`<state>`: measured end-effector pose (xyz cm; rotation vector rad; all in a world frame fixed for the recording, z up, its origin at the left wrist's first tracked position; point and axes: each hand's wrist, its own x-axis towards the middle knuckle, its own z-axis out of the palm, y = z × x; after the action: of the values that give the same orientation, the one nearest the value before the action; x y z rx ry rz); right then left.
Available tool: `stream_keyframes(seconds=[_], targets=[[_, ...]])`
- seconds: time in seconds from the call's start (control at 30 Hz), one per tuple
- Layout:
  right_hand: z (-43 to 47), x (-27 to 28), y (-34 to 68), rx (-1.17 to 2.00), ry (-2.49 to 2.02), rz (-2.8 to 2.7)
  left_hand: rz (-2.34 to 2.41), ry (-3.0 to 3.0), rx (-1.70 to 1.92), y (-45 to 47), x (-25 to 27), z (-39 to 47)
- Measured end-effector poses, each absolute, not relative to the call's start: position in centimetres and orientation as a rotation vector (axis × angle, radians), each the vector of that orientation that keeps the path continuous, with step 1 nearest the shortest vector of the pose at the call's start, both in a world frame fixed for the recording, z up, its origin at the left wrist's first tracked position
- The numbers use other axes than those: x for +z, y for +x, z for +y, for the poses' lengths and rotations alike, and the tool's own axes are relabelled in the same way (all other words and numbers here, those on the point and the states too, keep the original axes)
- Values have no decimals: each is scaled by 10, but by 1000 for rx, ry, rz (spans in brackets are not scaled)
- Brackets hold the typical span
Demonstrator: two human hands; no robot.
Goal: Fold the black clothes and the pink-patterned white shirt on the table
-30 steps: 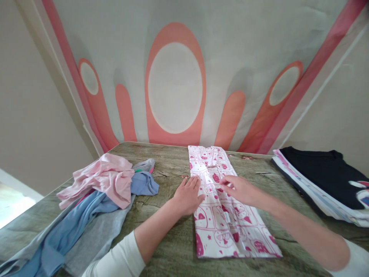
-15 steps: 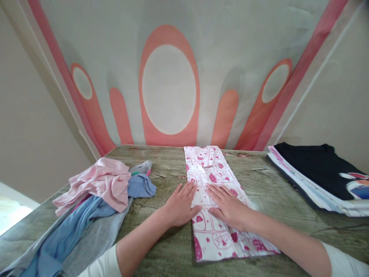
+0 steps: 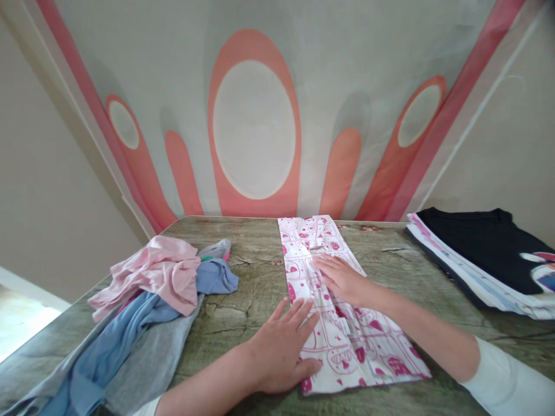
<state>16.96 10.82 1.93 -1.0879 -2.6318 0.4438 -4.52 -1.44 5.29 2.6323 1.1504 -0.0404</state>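
Observation:
A white garment with pink prints [image 3: 333, 355] lies folded into a long strip on the wooden table, its narrow end towards the wall. My left hand [image 3: 284, 344] rests on its left edge near the front, fingers spread and holding nothing. Farther up the strip, my right hand [image 3: 344, 280] lies on the cloth with fingers stretched out, palm down. Folds and creases run along the middle of the garment. Its exact kind cannot be made out in this folded state.
On the left of the wooden table [image 3: 234, 318] lies a loose heap of clothes: a pink piece [image 3: 160, 268], a blue piece [image 3: 125, 329] and a grey piece [image 3: 151, 358]. A neat stack topped by a black T-shirt [image 3: 477, 245] sits at the right. A patterned wall covering [image 3: 321, 69] stands behind.
My left hand has slid nearer along the garment's left edge. My right hand has moved farther away, up the strip. The view has shifted slightly.

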Motion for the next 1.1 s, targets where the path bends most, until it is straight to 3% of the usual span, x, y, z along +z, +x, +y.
stream_keyframes(seconds=[0.3,0.63,0.83,1.1], targets=[[99,2,162,334,-1069,-2711,1077,2641,-58,-39,45,-13],[68,-5,141,253,-1357,-2523,1156,2639,-128,-58,75,-4],[72,-6,143,292,-1312,-2508,1468,2668,-8,-20,43,32],[87,16,173,503,-1012,-2635,1508,2763,63,-11,15,38]])
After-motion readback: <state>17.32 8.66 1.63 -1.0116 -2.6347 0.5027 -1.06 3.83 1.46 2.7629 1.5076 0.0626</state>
